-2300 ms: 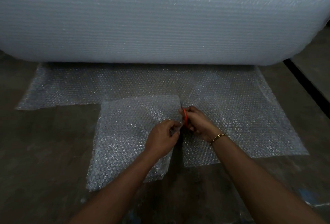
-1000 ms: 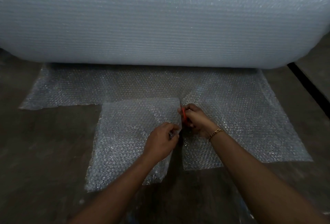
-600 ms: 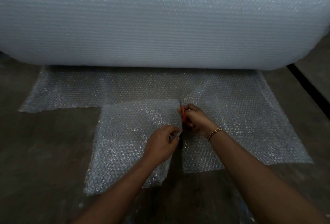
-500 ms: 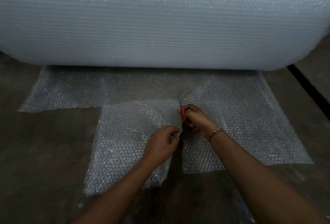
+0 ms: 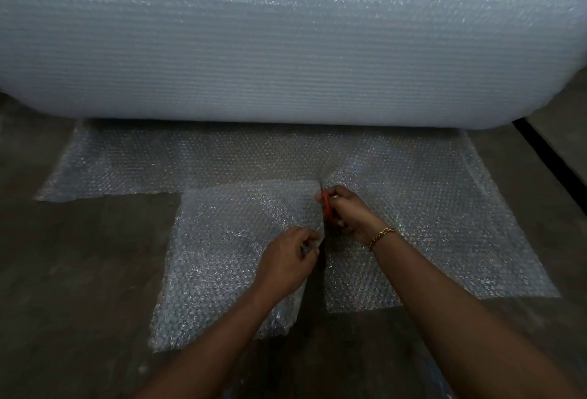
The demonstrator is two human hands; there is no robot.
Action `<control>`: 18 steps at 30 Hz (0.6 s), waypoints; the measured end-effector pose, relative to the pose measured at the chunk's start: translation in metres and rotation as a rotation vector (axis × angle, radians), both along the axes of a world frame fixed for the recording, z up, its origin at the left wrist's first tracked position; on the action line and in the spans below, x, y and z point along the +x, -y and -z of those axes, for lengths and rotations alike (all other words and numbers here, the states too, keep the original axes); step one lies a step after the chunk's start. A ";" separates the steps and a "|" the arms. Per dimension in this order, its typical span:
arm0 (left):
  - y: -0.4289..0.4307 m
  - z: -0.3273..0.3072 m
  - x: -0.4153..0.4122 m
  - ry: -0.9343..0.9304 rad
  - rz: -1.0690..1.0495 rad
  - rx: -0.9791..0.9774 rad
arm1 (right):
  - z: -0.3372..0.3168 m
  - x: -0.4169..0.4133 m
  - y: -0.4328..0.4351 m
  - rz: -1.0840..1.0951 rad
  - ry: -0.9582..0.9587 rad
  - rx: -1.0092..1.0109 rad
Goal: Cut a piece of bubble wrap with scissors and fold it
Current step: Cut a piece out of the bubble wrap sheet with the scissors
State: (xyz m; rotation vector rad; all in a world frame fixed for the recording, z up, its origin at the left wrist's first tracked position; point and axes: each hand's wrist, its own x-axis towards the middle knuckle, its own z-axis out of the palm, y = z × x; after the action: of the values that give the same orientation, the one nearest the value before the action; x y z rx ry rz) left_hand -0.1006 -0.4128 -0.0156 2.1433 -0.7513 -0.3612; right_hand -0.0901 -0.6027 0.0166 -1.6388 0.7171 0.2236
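Your right hand (image 5: 347, 214) is reaching forward, its grip closing around the orange-handled scissors (image 5: 326, 208) at the far end of the slit. Your left hand (image 5: 287, 263) is pinching the cut edge of the bubble wrap sheet (image 5: 228, 233) on the floor (image 5: 79, 271). One pair of scissors, one big roll (image 5: 286, 36) behind.

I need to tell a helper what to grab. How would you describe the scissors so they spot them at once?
Start at the huge bubble wrap roll and follow its unrolled sheet forward to the slit. The scissors sit there in the right hand: their orange handle is the only bright colour.
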 end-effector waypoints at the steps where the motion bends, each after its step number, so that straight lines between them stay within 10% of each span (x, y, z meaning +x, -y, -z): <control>1: 0.000 0.000 0.000 0.001 -0.002 0.000 | 0.001 0.001 0.001 0.001 0.000 -0.002; 18: 0.000 -0.001 0.001 -0.011 -0.023 0.007 | -0.006 -0.001 0.004 -0.037 -0.047 0.026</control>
State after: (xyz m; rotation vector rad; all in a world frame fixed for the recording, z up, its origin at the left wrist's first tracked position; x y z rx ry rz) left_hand -0.0996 -0.4126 -0.0151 2.1531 -0.7189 -0.3639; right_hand -0.0915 -0.6065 0.0225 -1.6270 0.7176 0.2979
